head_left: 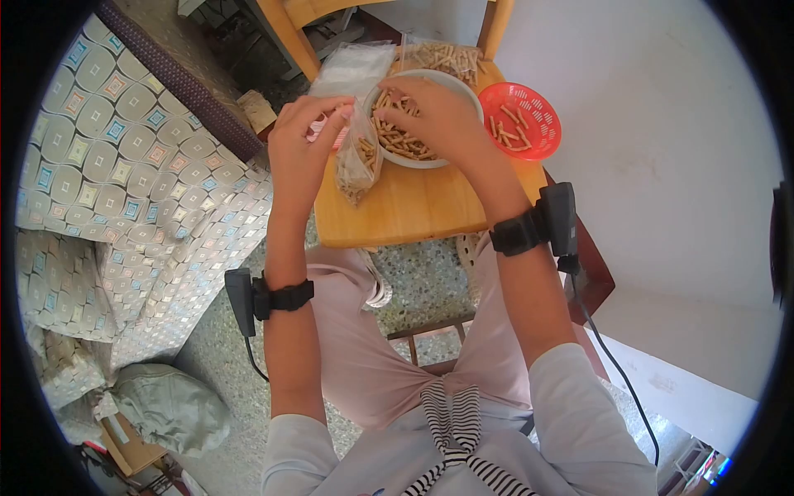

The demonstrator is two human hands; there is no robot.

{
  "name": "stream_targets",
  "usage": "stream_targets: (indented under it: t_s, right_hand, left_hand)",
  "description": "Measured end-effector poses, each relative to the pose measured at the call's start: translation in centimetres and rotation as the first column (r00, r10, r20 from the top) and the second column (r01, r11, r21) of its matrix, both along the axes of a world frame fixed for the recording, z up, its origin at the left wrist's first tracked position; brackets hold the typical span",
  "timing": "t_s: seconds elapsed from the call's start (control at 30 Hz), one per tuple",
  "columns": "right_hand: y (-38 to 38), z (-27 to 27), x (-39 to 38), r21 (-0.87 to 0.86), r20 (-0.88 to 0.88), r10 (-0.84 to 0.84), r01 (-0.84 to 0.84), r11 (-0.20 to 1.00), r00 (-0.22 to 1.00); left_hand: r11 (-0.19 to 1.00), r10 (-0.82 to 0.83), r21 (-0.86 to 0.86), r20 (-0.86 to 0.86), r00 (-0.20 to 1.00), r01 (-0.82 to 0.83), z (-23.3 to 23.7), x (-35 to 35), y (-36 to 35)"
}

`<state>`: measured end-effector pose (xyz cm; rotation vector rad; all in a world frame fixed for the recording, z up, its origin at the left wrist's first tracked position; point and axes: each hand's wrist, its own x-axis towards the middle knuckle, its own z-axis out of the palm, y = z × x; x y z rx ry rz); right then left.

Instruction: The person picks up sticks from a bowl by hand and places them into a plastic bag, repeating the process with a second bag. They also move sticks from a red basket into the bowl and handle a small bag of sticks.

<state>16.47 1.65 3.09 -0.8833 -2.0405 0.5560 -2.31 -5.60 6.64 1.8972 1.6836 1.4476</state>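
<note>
My left hand pinches the top edge of a clear plastic bag between thumb and fingers. Short brown stick-shaped pieces lie inside that bag, which hangs tilted over the wooden chair seat. To its right stands a white bowl holding many of the same sticks. Over the bowl is my right hand, its thumb and fingers curved and apart, with sticks visible in the gap. Its far fingertips are partly hidden. Something red and white shows behind my left hand, mostly covered.
A red perforated basket with several sticks sits at the seat's right edge. Behind the bowl lie a filled clear bag and flat clear bags. Patterned cloth is on the left, a white wall on the right.
</note>
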Motion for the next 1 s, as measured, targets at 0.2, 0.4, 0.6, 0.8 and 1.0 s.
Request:
stream_targets:
  t_s: [0.2, 0.4, 0.6, 0.8, 1.0]
  right_hand:
    - [1.0, -3.3, 0.6, -0.115, 0.533, -0.050, 0.131, 0.985, 0.844]
    - [0.8, -5.8, -0.4, -0.005, 0.691, -0.086, 0.124, 0.992, 0.718]
    - [1.1, -5.1, -0.7, -0.032, 0.688, -0.096, 0.162, 0.986, 0.719]
    - [1.0, -3.3, -0.4, -0.009, 0.545, -0.186, 0.228, 0.974, 0.817]
    - [0.6, 0.3, -0.9, -0.042, 0.122, -0.154, 0.161, 0.986, 0.980]
  left_hand:
    - [0.978, -0.196, -0.105, -0.132, 0.972, 0.183, -0.4, -0.1, -0.2]
    - [0.964, -0.231, -0.164, -0.117, 0.966, 0.211, -0.9, -0.6, 0.3]
    - [0.965, -0.247, -0.141, -0.221, 0.943, 0.220, -1.6, -0.5, 0.2]
    - [0.986, -0.138, -0.127, -0.237, 0.962, 0.110, -1.3, -0.8, 0.0]
    - [0.997, -0.076, -0.038, -0.238, 0.968, 0.069, -1.2, 0.0, 0.2]
